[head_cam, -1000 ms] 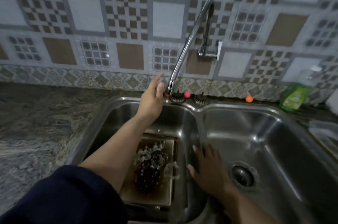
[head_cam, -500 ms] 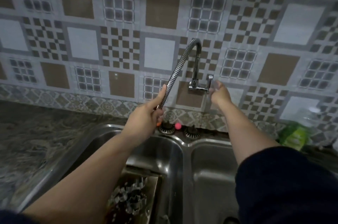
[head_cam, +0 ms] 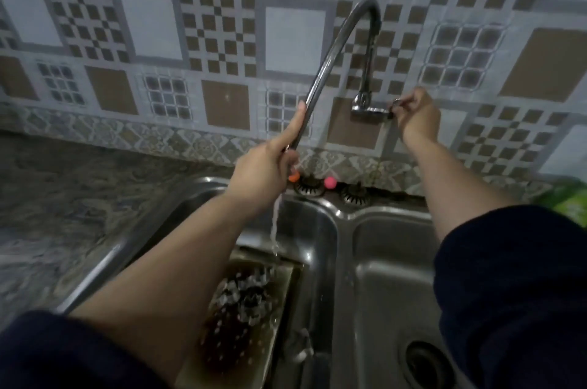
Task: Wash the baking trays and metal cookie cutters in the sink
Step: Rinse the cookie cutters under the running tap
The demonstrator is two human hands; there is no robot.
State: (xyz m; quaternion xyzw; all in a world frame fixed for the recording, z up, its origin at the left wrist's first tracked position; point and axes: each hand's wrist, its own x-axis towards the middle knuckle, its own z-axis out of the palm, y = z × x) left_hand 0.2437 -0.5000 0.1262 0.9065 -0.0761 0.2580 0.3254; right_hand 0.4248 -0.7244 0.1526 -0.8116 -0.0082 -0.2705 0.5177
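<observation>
A stained baking tray [head_cam: 279, 303] lies in the left basin of the steel double sink [head_cam: 343, 223], with several metal cookie cutters [head_cam: 244, 296] piled on it. My left hand [head_cam: 263, 169] grips the low end of the curved tap spout [head_cam: 327, 64], index finger laid along it. A thin stream of water [head_cam: 274, 229] falls from the spout onto the cutters. My right hand [head_cam: 416, 115] pinches the tap handle [head_cam: 392, 110] at the wall. My left forearm hides part of the tray.
A grey stone counter [head_cam: 73, 214] runs left of the sink. The right basin holds only its drain [head_cam: 427, 358]. Small orange [head_cam: 293, 176] and pink [head_cam: 330, 182] balls sit on the sink's back ledge. A green soap bottle [head_cam: 568, 198] stands at the right edge.
My right hand has left the right basin, risen to the tap handle and taken hold of it. Water has restarted after stopping. The view tilted up then closer.
</observation>
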